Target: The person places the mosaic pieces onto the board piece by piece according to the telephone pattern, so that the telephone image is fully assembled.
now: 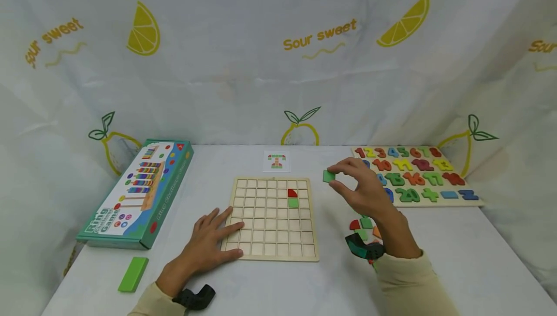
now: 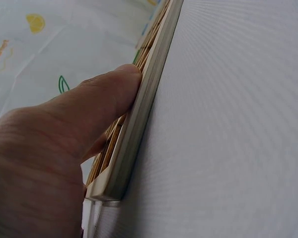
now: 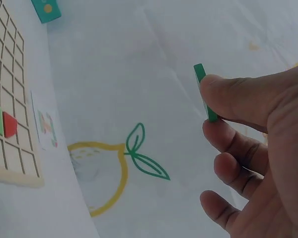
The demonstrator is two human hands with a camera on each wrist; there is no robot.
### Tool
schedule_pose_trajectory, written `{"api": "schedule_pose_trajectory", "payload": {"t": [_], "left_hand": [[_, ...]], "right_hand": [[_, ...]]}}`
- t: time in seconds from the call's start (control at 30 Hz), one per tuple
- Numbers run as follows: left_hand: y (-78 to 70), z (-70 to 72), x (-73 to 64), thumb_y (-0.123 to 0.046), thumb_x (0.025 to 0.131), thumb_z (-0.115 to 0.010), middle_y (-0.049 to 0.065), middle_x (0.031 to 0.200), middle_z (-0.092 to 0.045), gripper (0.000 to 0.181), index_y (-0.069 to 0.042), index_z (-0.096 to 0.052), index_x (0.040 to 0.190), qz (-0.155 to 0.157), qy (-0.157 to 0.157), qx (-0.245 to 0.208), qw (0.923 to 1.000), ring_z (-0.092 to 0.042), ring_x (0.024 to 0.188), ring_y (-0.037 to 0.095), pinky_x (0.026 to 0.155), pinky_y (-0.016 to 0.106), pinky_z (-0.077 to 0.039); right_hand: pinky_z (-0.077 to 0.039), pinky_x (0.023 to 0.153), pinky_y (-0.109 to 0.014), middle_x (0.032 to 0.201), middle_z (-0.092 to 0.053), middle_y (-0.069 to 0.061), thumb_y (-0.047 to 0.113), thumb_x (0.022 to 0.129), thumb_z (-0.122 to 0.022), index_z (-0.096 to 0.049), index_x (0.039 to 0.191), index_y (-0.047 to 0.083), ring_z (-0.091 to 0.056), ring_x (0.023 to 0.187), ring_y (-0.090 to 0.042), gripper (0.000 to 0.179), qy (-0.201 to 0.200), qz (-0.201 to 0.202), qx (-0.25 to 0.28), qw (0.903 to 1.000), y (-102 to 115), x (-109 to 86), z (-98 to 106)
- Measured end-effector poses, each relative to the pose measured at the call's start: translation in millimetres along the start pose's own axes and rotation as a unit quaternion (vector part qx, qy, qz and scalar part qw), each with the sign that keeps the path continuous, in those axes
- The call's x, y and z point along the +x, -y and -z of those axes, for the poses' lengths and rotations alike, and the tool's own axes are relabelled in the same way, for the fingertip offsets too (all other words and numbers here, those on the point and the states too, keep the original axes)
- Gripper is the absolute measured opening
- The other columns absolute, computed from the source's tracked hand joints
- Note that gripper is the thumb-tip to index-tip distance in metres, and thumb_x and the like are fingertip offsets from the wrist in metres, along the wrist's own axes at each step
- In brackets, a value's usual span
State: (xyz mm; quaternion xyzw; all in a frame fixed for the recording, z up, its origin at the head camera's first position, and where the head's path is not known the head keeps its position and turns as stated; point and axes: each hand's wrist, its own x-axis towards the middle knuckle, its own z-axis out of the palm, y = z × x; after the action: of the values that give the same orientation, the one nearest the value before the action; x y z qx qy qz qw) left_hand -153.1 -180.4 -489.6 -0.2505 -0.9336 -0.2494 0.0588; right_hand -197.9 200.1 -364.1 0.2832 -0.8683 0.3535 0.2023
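My right hand (image 1: 361,188) pinches a green square tile (image 1: 329,176) between thumb and fingers, raised to the right of the wooden grid board (image 1: 271,259). In the right wrist view the same tile (image 3: 205,94) shows edge-on. Fingers spread, my left hand (image 1: 211,241) rests on the board's left edge and lower left corner; the left wrist view has its thumb (image 2: 111,91) on the board's rim (image 2: 139,114). Two pieces lie in the board's right part: a red quarter-round tile (image 1: 292,193) and, directly below it, a green square tile (image 1: 293,203).
A pattern card (image 1: 276,161) lies behind the board. Loose red, green and orange tiles (image 1: 366,223) are partly hidden under the right wrist. A number puzzle board (image 1: 417,200) stands at the back right. To the left are a game box (image 1: 139,195) and a green block (image 1: 133,274).
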Motion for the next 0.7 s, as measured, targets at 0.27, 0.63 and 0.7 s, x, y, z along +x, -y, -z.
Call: {"api": "schedule_pose_trajectory", "payload": {"t": [0.27,0.63,0.7], "left_hand": [[-0.4,0.8,0.5,-0.060,0.079,-0.069,0.012,0.152,-0.035,0.065,-0.022,-0.063,0.132,0.010,0.011,-0.005,0.9999,-0.024,0.136,0.046,0.101,0.064,-0.015],[-1.6,1.4,1.4,-0.062,0.079,-0.067,0.012,0.151,-0.036,0.066,-0.022,-0.064,0.131,0.013,0.012,-0.001,0.9998,-0.025,0.136,0.046,0.100,0.065,-0.016],[-1.4,1.4,1.5,-0.062,0.079,-0.068,0.013,0.150,-0.037,0.065,-0.022,-0.064,0.131,0.012,0.009,-0.001,0.9999,-0.026,0.136,0.046,0.100,0.065,-0.016]], "right_hand": [[-0.044,0.083,-0.046,0.105,-0.061,-0.008,0.005,0.085,-0.074,-0.069,0.109,0.001,-0.050,0.102,-0.025,0.025,0.023,-0.026,0.031,0.9989,5,20.3,-40],[-0.044,0.081,-0.050,0.100,-0.061,-0.006,0.006,0.087,-0.072,-0.070,0.107,0.001,-0.051,0.100,-0.034,0.021,0.072,-0.068,0.057,0.9934,-13,29.8,-92],[-0.043,0.081,-0.048,0.100,-0.061,-0.007,0.007,0.088,-0.071,-0.071,0.106,0.001,-0.051,0.099,-0.032,0.020,0.083,-0.076,0.058,0.9919,-17,31.1,-100]]}}
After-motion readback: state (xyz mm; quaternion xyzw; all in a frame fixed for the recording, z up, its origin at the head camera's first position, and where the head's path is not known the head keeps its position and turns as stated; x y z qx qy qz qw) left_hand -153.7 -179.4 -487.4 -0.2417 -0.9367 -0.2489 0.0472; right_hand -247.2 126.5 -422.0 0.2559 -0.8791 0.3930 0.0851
